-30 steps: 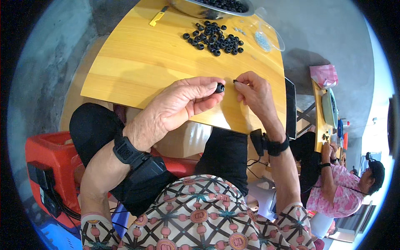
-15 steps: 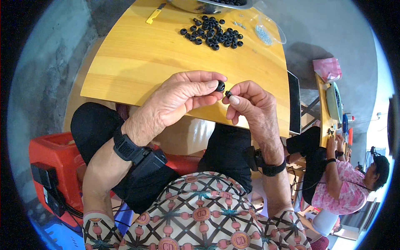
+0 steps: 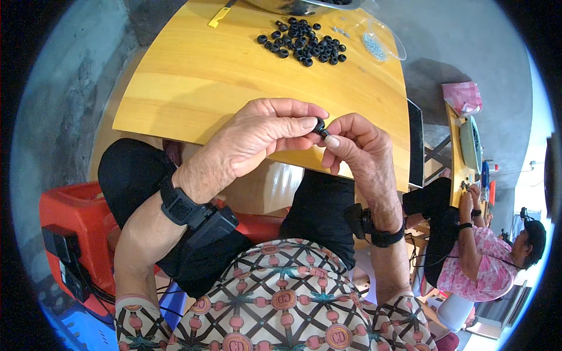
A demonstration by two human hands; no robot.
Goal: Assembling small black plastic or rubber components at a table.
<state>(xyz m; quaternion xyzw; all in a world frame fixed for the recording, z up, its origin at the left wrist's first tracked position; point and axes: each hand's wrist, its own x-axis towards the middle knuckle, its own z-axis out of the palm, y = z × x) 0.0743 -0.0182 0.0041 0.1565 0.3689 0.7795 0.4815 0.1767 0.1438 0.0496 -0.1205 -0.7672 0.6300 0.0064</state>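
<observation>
Over the near edge of the yellow wooden table [image 3: 175,88], my left hand [image 3: 257,131] pinches a round black bead-like part [image 3: 319,124] between thumb and fingers. Close against it, my right hand [image 3: 360,143] grips a smaller black piece [image 3: 325,133] with thumb and forefinger. The two pieces meet between my fingertips; whether one sits inside the other cannot be made out. Farther back on the tabletop lies a loose pile of round black parts with holes [image 3: 304,42], like the one in my left hand.
A yellow utility knife [image 3: 219,16] lies at the far left. Behind the pile stands a metal bowl [image 3: 287,7] of black parts; right of it, a clear container [image 3: 386,47] with small silvery pieces. Another person [image 3: 480,251] works at a side table with a green basin [image 3: 470,143].
My hands have come together, bringing the small black piece against the round one, which were apart before. The view has shifted slightly.
</observation>
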